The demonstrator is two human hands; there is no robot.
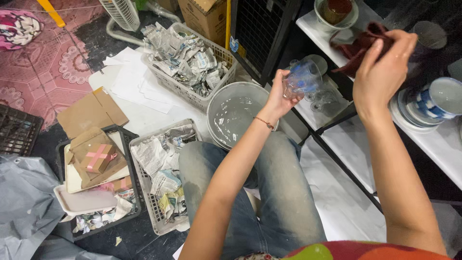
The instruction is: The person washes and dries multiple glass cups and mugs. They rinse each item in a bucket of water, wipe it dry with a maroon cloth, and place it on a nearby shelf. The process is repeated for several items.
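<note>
Nearest, blue-jeaned knees (284, 192) fill the lower centre; above them the left hand (279, 98) grips a small clear drinking glass (302, 79), while the right hand (382, 67), upper right, clutches a dark red cloth (358, 45) over the white shelf (433, 139)

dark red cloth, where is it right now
In the head view the dark red cloth is at upper right, gripped by the right hand above the white shelf, right of the clear glass.

Clear glass (302, 79) (tilted); maroon cloth (358, 45)
</note>
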